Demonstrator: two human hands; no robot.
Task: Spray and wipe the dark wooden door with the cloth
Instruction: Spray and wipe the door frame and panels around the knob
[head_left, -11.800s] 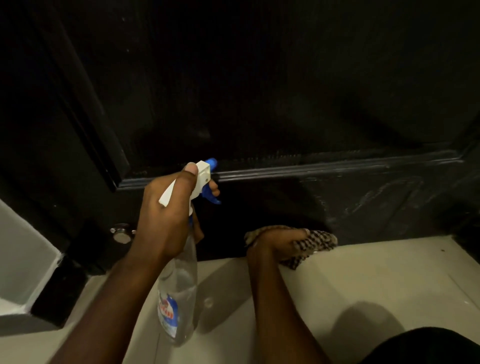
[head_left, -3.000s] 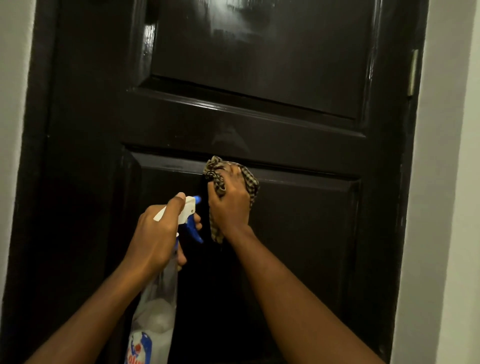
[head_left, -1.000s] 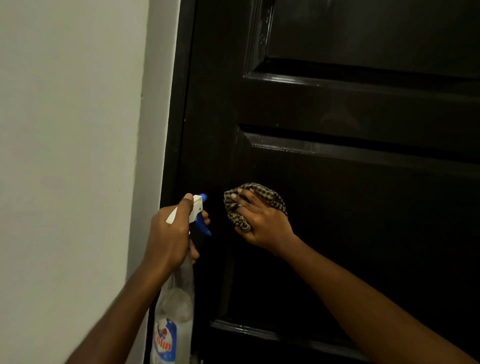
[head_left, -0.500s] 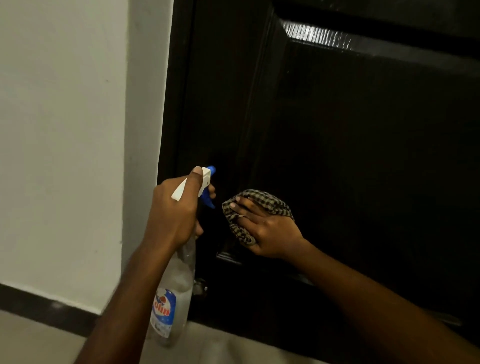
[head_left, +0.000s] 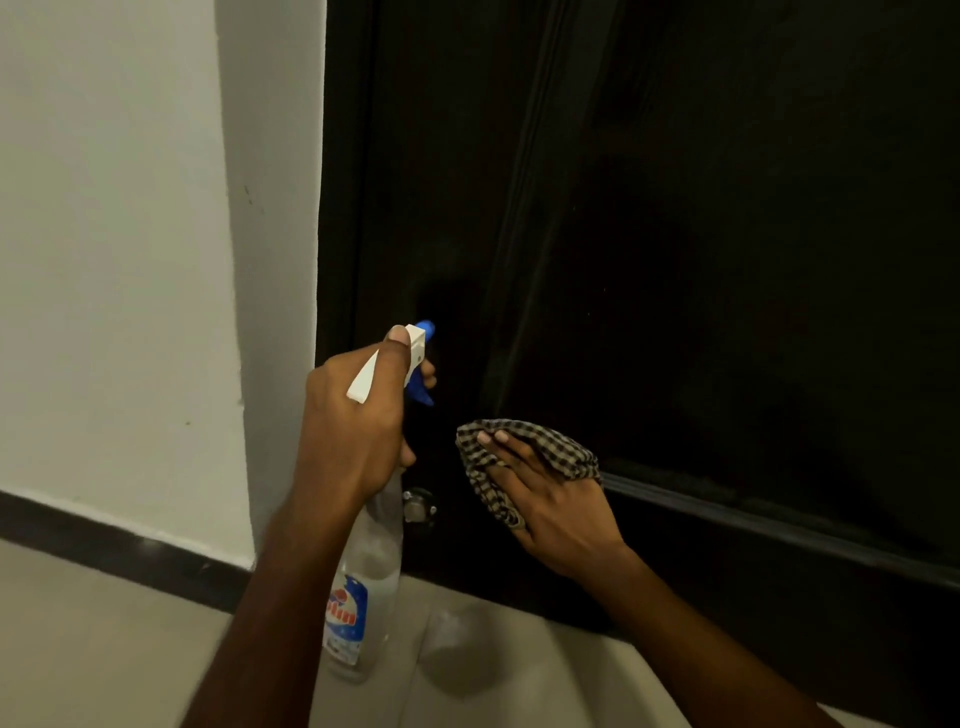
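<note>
The dark wooden door (head_left: 701, 260) fills the right and centre of the head view. My left hand (head_left: 353, 415) grips the neck of a clear spray bottle (head_left: 363, 587) with a white and blue trigger head, its nozzle pointing at the door's left stile. My right hand (head_left: 550, 499) holds a crumpled checked cloth (head_left: 524, 447) and presses it against the door's lower left, at the corner of the lower panel moulding, fingers spread over the cloth.
A white wall (head_left: 119, 260) with a dark skirting strip (head_left: 104, 535) stands left of the door frame. A small metal door stop (head_left: 415, 506) sits low on the door behind the bottle. Pale floor tiles (head_left: 519, 675) lie below.
Both hands and the view have dropped lower on the door; the cloth has slid down from mid panel to the bottom moulding near the floor. The bottle stays in my left hand.
</note>
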